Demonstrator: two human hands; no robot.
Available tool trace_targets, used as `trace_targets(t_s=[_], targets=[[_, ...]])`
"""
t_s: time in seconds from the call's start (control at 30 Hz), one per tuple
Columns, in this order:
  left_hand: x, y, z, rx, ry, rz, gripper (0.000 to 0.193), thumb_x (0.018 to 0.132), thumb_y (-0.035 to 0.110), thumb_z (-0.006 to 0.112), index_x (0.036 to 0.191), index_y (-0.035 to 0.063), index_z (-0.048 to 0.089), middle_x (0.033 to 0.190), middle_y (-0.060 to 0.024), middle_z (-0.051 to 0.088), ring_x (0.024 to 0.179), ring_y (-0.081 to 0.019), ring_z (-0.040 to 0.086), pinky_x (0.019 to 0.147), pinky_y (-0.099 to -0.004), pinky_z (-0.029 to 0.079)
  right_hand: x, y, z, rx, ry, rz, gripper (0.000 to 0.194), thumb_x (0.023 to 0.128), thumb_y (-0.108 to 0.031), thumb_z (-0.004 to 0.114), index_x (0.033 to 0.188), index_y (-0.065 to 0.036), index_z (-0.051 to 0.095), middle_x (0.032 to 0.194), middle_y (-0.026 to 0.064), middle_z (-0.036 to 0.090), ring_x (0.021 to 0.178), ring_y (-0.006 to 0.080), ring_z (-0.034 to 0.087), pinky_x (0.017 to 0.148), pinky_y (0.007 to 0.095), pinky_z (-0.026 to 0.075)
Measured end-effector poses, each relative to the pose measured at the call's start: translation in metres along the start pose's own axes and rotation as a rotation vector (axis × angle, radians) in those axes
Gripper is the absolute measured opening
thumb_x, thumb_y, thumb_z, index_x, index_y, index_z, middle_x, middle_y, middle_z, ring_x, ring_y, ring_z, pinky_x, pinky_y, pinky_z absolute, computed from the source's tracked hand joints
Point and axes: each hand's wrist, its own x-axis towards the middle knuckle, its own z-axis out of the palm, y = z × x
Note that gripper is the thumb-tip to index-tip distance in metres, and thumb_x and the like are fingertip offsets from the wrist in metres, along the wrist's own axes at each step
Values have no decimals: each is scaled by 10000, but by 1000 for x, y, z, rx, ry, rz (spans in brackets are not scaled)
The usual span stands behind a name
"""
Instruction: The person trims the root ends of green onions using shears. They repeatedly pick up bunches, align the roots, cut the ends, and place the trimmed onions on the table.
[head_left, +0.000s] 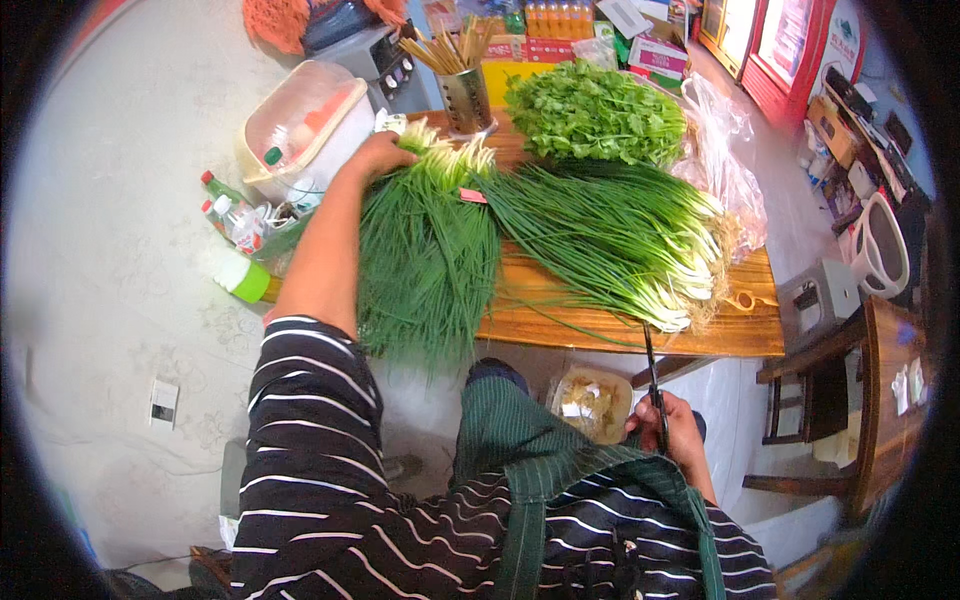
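Observation:
My left hand (384, 155) reaches to the white-ended left pile of green onions (427, 247). Its fingers rest at the pale ends, and their grip is partly hidden. The long green leaves of that pile hang over the near table edge. In my right hand (670, 427), below that edge, is a pair of black scissors (653, 367) pointing up. A second pile of green onions (622, 232) lies to the right, its roots facing right. A pink tag (472, 195) sits between the piles. Behind them is a large bunch of cilantro (596, 112).
A metal holder of chopsticks (466, 97) stands at the back of the wooden table (540, 292). Clear plastic bags (720, 142) lie at right. A lidless bin (259, 142) and bottles (240, 221) are at left. Below the table sits a tub of scraps (596, 401).

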Motion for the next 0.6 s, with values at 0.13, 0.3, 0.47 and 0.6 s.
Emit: trace_targets(t_s=[0.13,0.3,0.47,0.6], targets=[[-18,-9,-29,-122,-22,-41,662,770,375,737,1351,141,521,1183,-111,618,1058,-267,574,851,-435,479,7,-2,-11,29,25,-27,213,906,-239,641,932,-33,592,741,79,667,451,114,505,425,253,403],[-40,-16,-63,-194,77,-67,597,838,317,655,1389,160,486,1258,-157,575,1121,-268,548,920,-414,451,10,0,-14,101,44,-56,220,897,-247,661,929,-41,592,737,81,665,438,107,492,410,245,390],[-65,-10,-19,-45,15,89,579,852,249,586,1411,158,462,1417,-196,469,1284,-351,469,1065,-403,367,3,12,-13,107,32,-71,230,901,-263,655,924,-44,588,729,73,658,435,98,475,403,238,380],[-108,30,42,459,204,56,499,876,203,527,1370,260,487,1511,-112,337,1348,-380,370,1010,-653,319,-6,22,-16,99,63,-66,237,902,-277,654,891,-53,579,717,77,658,424,95,458,402,242,386]])
